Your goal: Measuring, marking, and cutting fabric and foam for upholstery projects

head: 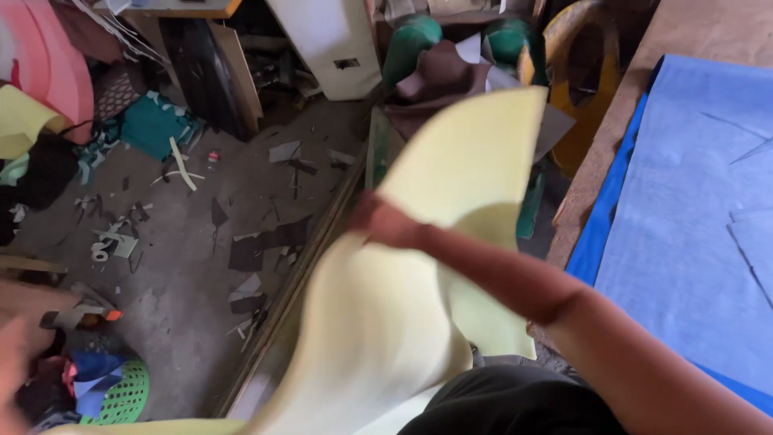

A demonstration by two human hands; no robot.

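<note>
1. Right hand (385, 221): fingers closed, pinching a pale yellow foam sheet (378, 322) at mid-sheet.
2. Sheet: thin, flexible, smooth and matte; it curls upward above the hand and hangs in a wide curve down toward the lap.
3. Left hand (16, 354): blurred at the frame's left edge; finger state cannot be told.
4. Blue felt-like sheets (684, 225): flat on a wooden table (708, 28), right.
5. Concrete floor (185, 266): littered with dark offcuts.

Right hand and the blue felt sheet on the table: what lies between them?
In the head view, the person's own right forearm spans that stretch, crossing a flap of the pale yellow sheet that the right hand grips, before the blue felt sheet.
</note>
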